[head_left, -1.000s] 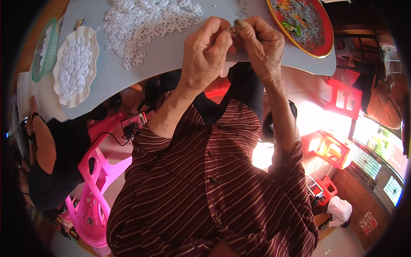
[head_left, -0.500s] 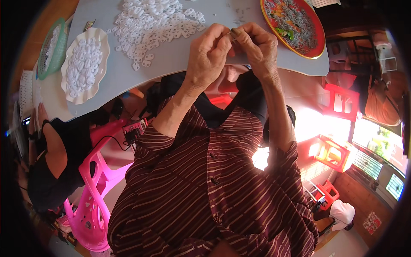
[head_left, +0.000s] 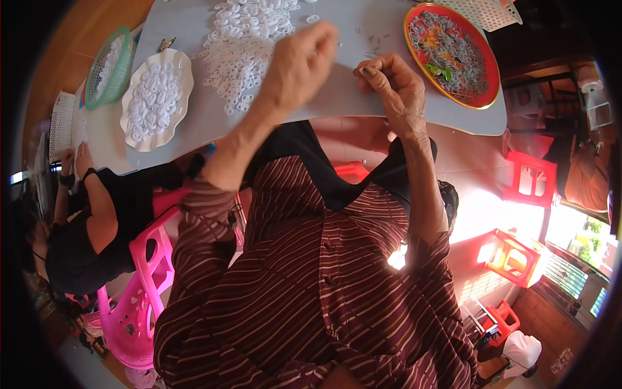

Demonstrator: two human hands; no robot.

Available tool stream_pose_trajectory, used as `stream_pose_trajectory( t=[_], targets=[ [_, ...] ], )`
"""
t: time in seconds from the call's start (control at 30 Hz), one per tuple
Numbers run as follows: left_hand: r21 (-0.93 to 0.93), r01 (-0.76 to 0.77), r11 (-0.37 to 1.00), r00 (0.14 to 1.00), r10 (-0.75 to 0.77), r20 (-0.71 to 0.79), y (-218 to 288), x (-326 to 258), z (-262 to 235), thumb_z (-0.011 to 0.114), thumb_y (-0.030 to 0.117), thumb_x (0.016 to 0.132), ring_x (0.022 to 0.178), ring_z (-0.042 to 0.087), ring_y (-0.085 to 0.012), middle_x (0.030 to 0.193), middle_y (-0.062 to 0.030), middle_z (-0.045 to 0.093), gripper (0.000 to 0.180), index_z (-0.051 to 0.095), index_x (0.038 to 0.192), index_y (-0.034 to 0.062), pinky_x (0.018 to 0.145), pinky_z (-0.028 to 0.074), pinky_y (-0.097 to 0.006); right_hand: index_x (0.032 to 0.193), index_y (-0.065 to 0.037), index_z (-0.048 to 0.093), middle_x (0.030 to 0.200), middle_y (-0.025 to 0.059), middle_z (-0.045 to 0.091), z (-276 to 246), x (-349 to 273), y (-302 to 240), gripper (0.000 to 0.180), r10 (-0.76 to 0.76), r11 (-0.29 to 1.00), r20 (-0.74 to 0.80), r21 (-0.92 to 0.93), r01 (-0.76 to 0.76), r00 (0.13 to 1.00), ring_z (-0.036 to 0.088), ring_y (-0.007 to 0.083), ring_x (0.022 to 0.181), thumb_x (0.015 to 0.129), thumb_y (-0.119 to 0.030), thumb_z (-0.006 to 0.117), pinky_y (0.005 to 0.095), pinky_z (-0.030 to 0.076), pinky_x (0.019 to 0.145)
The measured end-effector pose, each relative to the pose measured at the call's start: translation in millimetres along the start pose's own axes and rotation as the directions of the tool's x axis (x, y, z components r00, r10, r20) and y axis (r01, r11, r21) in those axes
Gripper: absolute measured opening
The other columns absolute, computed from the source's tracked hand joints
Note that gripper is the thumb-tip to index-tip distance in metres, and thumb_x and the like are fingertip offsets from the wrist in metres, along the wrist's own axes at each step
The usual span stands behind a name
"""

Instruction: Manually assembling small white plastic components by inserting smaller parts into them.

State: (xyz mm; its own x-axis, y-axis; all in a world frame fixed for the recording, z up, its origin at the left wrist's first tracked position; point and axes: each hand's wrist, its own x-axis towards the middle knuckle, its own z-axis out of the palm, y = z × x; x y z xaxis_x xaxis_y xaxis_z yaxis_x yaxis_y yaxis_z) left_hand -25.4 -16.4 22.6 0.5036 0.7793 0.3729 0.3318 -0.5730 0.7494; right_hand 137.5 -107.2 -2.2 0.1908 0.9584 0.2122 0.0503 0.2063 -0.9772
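Observation:
Above the grey table [head_left: 350, 32], my left hand [head_left: 299, 70] is raised over the right side of a pile of small flat white pieces with holes [head_left: 243, 71]. Its fingers are bent and blurred, so whether they hold anything does not show. Farther right, my right hand [head_left: 400, 87] has its thumb and forefinger pinched together near the table's front edge. Whatever lies between those fingertips is too small to make out. Beyond that hand stands a red plate [head_left: 494, 81] with many thin grey pieces and some green and orange bits.
At the left is a wavy-edged white dish [head_left: 186, 72] of white pieces. A green basket [head_left: 123, 71] stands behind it, and a white perforated basket [head_left: 489, 14] at the back right. Someone in black [head_left: 84, 240] sits left, by a pink chair [head_left: 133, 311].
My hands, together at the fingertips before, are now apart. The left has swung left and up over the white pile; the right has dropped slightly, still pinched. The view has shifted a little.

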Motion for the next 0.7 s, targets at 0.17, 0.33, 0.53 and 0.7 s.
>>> stream_pose_trajectory(
  t=[0.17,0.33,0.53,0.7],
  targets=[
    [0.506,-0.343,0.791,0.928,0.37,0.051,-58.8,70.7,-13.3,0.057,0.01,0.079,0.071,0.054,-0.0354,0.072,-0.0184,0.058,0.012,0.058,0.086,0.0004,0.07,0.044,-0.042,0.091,0.0,0.06,0.073,-0.0004,0.059,4.6,-1.0,-1.1,0.014,0.028,0.999,-0.026,0.046,-0.027,0.999,0.051,0.0048,0.064,0.087,-0.012,0.064,0.0192,0.043,0.059],
    [0.512,-0.417,0.751,0.908,0.321,0.269,-81.9,80.9,-5.3,0.057,0.011,0.077,0.072,0.054,-0.0373,0.074,-0.0194,0.059,0.013,0.057,0.082,-0.0012,0.07,0.044,-0.044,0.087,-0.001,0.062,0.067,-0.0025,0.057,3.9,0.3,2.5,0.014,-0.039,0.997,-0.064,-0.069,0.034,0.997,0.05,0.0042,0.062,0.085,-0.014,0.067,0.0196,0.042,0.057],
    [0.407,-0.23,0.884,0.96,0.137,0.245,-62.7,79.6,-5.1,0.058,0.012,0.08,0.072,0.059,-0.0243,0.073,-0.0139,0.059,0.014,0.057,0.083,-0.0024,0.068,0.045,-0.034,0.087,-0.001,0.062,0.067,-0.0024,0.058,0.3,-0.7,1.6,0.017,-0.048,0.997,-0.06,-0.056,0.045,0.997,0.05,0.0047,0.062,0.085,-0.016,0.068,0.0204,0.043,0.058],
    [-0.335,0.062,0.94,0.974,0.016,0.227,-33.5,48.2,7.1,0.057,0.013,0.088,0.078,0.058,-0.009,0.081,-0.0034,0.061,0.017,0.061,0.097,-0.0009,0.072,0.043,-0.021,0.089,0.0,0.064,0.068,-0.0016,0.058,0.1,0.8,6.1,0.016,-0.053,0.998,-0.092,0.012,0.054,0.994,0.051,0.0045,0.063,0.086,-0.015,0.066,0.0204,0.044,0.059]
  ],
)
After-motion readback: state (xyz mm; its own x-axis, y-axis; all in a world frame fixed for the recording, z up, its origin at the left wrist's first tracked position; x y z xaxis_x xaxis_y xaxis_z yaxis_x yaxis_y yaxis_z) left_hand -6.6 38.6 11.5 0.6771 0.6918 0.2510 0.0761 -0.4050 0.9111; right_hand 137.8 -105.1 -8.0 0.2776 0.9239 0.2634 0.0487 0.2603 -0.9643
